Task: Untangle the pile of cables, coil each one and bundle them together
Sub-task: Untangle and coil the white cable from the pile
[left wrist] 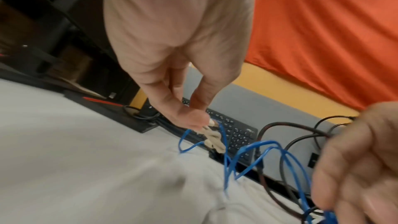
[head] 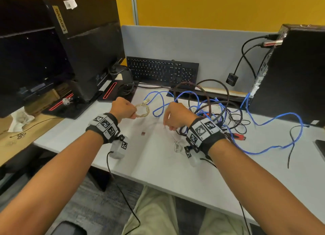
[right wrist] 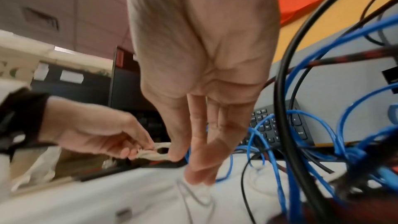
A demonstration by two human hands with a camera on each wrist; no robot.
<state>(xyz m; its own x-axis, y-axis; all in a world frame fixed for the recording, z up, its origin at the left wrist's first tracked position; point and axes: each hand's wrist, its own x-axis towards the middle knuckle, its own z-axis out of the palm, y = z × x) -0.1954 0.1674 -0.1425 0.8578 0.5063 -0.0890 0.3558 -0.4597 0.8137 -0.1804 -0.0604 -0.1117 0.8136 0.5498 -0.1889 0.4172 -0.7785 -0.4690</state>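
A small coil of beige cable (head: 142, 110) is held just above the white desk (head: 158, 164), a little left of the centre of the head view. The left hand (head: 124, 108) pinches this coil between the thumb and the fingertips; in the left wrist view the coil hangs below the fingers (left wrist: 193, 120). The right hand (head: 175, 116) is just right of the coil, with its fingers straight and pointing down to the desk. In the right wrist view its fingertips (right wrist: 198, 176) are blurred near a thin whitish cable, and I cannot tell if they hold it.

To the right of both hands lies the tangled pile (head: 216, 110) of blue, black and dark braided cables. One blue cable (head: 274, 118) goes far to the right side of the frame.

Behind the pile, a black keyboard (head: 161, 71) leans on the grey partition (head: 211, 46). A black monitor (head: 44, 46) fills the upper left, and a black computer case (head: 295, 73) stands at the right edge.
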